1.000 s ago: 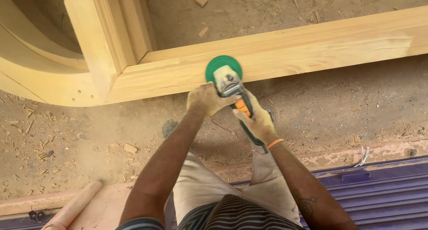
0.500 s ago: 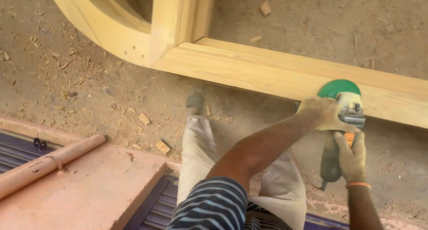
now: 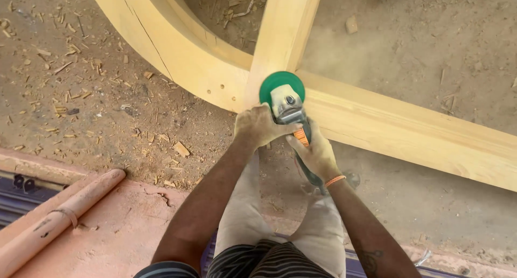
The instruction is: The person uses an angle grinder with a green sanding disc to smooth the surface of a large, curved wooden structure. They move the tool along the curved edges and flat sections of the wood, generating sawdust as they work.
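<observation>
I have the angle grinder (image 3: 291,113) in both hands — my left hand (image 3: 258,126) wraps tight around the head, just behind the green sanding disc (image 3: 280,85), and my right hand (image 3: 318,154) is clenched on the rear handle, nearer my body. The grinder's long axis runs from my right wrist up and slightly left to the disc. The disc sits flat on the wooden frame (image 3: 409,130), right at the joint where the upright piece, the curved piece and the long rail meet. From that joint the rail stretches away to the right — the curved piece sweeps off to the left. Sawdust hangs beyond the joint.
</observation>
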